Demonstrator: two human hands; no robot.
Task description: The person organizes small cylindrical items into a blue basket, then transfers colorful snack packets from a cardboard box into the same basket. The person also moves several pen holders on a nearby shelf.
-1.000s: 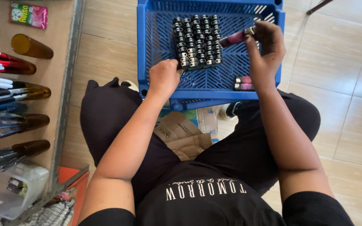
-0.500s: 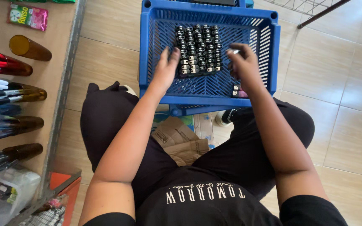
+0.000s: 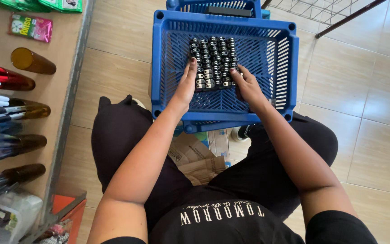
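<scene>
A blue plastic crate (image 3: 172, 58) rests across my knees. Inside it stands a tight block of several small black-capped bottles (image 3: 214, 54) in rows. My left hand (image 3: 187, 86) lies flat against the block's left side, fingers straight and together. My right hand (image 3: 248, 88) presses against the block's near right corner, fingers curled on the bottles. Neither hand lifts anything; both touch the block from opposite sides.
A second blue crate (image 3: 222, 5) sits beyond the first. A shelf on the left holds amber jars of pens (image 3: 12, 81) and a pink packet (image 3: 30, 27). Crumpled brown paper (image 3: 197, 160) lies on the tiled floor between my legs. A wire rack (image 3: 326, 11) is top right.
My right hand put down the pink-tipped bottle it held up and came down onto the block. My left hand moved forward from the crate's near edge to the block's left side.
</scene>
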